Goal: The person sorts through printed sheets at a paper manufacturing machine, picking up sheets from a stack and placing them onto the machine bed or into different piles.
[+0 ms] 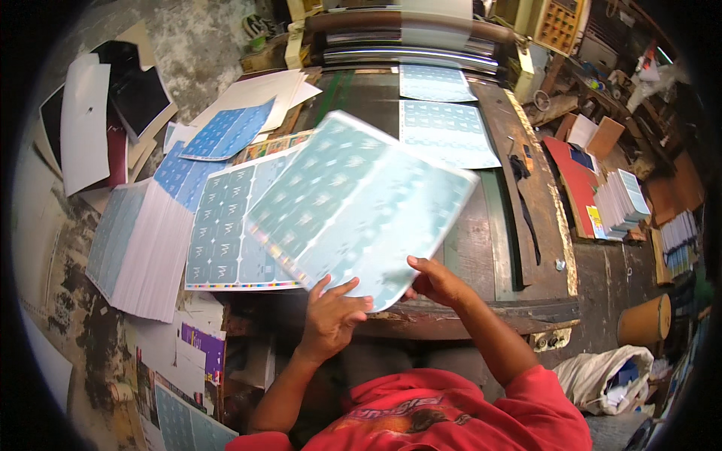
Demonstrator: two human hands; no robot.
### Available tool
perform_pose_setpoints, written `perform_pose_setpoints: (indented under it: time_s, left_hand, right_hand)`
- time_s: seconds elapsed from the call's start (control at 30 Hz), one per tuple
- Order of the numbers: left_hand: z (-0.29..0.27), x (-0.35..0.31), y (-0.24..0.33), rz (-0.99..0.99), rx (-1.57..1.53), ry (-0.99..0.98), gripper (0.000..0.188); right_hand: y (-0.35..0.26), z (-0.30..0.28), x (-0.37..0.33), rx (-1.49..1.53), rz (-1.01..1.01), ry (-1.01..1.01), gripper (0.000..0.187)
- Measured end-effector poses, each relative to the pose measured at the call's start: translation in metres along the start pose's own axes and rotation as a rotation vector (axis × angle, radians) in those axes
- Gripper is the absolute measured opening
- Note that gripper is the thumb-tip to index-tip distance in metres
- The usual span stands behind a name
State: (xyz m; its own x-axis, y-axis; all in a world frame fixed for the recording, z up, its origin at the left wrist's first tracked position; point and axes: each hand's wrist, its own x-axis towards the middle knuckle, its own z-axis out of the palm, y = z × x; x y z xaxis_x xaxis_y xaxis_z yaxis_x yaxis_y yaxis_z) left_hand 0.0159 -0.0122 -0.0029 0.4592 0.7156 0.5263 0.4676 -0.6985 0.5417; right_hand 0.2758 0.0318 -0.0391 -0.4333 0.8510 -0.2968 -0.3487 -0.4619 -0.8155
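Note:
A large printed sheet (368,207) with teal and pale blue panels is held at a slant above the machine bed, slightly blurred. My right hand (438,281) pinches its near right edge, thumb on top and fingers beneath. At the near left edge, my left hand (331,319) has its fingers spread, right by the paper; whether they touch it I cannot tell. Partly under the raised sheet lies a flat printed sheet (226,225) with a colour strip along its near edge. Farther off, two pale blue sheets (447,134) lie on the machine bed (492,218).
A thick stack of printed sheets (154,252) stands at the left, with blue sheets (233,129) behind it. Rollers (410,54) cross the bed's far end. A black strap (529,203) hangs at its right side. Cut stacks (623,201) and a white sack (605,379) are farther right.

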Motion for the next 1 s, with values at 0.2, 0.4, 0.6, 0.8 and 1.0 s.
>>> perform_pose_setpoints:
  time_s: [0.2, 0.4, 0.6, 0.8, 1.0]
  left_hand:
    - [-0.011, 0.006, -0.030, -0.180, 0.500, -0.006, 0.074]
    - [-0.011, -0.031, -0.066, -0.200, 0.626, 0.077, 0.043]
    - [-0.023, -0.021, -0.052, -0.240, 0.418, 0.128, 0.030]
    - [-0.023, -0.024, -0.049, -0.310, 0.362, 0.154, 0.029]
    - [-0.023, -0.024, -0.048, -0.346, 0.295, 0.194, 0.027]
  right_hand:
    - [0.049, -0.044, -0.011, 0.322, -0.010, 0.441, 0.030]
    - [0.076, -0.099, 0.014, 0.494, -0.020, 0.624, 0.034]
    - [0.049, -0.134, 0.050, 0.498, -0.112, 0.599, 0.044]
    - [0.036, -0.167, 0.104, 0.527, -0.223, 0.561, 0.053]
    - [0.029, -0.189, 0.149, 0.561, -0.304, 0.637, 0.056]
